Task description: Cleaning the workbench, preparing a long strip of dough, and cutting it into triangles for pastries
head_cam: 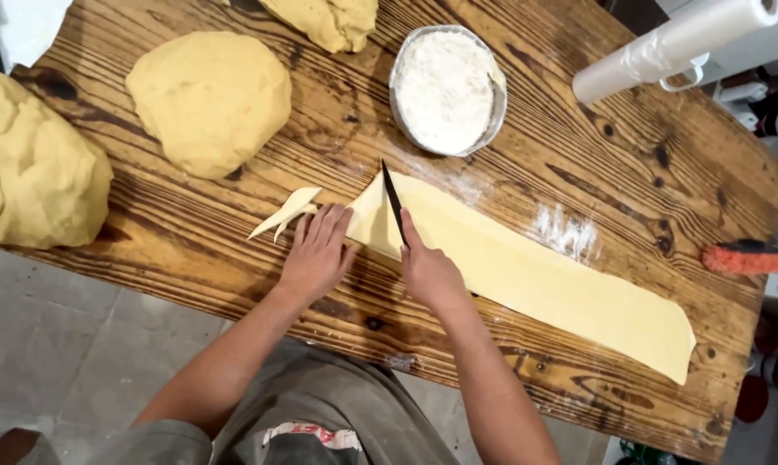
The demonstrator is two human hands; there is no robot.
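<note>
Right hand gripping black knife, blade across rolled dough strip near tabletop front edge; left hand flat, fingers spread, pressing strip's end.

Head view, steeply down, close over table

dough mound cut by top edge, knife handle hidden in right hand
</note>
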